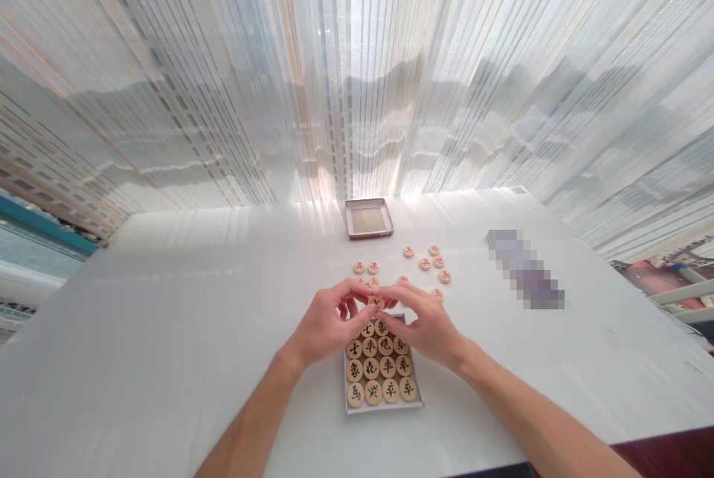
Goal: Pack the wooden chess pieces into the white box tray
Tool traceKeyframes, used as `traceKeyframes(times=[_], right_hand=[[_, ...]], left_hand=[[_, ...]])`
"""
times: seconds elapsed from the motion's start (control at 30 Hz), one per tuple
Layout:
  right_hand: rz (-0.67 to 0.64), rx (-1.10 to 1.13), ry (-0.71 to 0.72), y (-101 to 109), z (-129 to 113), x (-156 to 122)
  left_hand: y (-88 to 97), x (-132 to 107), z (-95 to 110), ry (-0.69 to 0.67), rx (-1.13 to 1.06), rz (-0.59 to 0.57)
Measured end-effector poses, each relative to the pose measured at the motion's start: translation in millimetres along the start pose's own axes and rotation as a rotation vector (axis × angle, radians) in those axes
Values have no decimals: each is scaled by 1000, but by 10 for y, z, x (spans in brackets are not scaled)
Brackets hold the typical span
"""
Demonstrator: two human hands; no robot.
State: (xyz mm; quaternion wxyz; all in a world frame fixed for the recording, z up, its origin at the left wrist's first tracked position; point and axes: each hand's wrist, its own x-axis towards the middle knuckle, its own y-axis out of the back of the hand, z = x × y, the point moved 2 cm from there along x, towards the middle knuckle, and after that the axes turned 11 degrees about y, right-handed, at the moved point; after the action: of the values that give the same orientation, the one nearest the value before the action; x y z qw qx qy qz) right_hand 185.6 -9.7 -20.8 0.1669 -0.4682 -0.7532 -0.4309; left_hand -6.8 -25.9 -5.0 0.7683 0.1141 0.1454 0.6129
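Note:
A shallow white box (383, 407) lies on the white table (167, 329) just in front of me, filled with several round wooden chess pieces (380, 378) marked in black. Both hands meet over its far end. My left hand (329, 318) and my right hand (424, 322) pinch one red-marked piece (376, 302) between their fingertips. Several loose red-marked pieces (432, 264) lie scattered on the table beyond the hands.
The box's lid (368, 218) lies open side up at the table's far edge. A blurred-out flat object (524, 267) sits to the right. Sheer white curtains hang behind the table. A dark edge shows at the lower right.

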Motion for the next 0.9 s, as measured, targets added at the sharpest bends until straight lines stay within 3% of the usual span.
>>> traceKeyframes(times=[0.5, 0.9], right_hand=[[-51, 50, 0, -7, 0, -3], [2, 79, -28, 21, -17, 28]], left_hand=[[-21, 12, -1, 1, -1, 17], [-8, 10, -2, -28, -5, 27]])
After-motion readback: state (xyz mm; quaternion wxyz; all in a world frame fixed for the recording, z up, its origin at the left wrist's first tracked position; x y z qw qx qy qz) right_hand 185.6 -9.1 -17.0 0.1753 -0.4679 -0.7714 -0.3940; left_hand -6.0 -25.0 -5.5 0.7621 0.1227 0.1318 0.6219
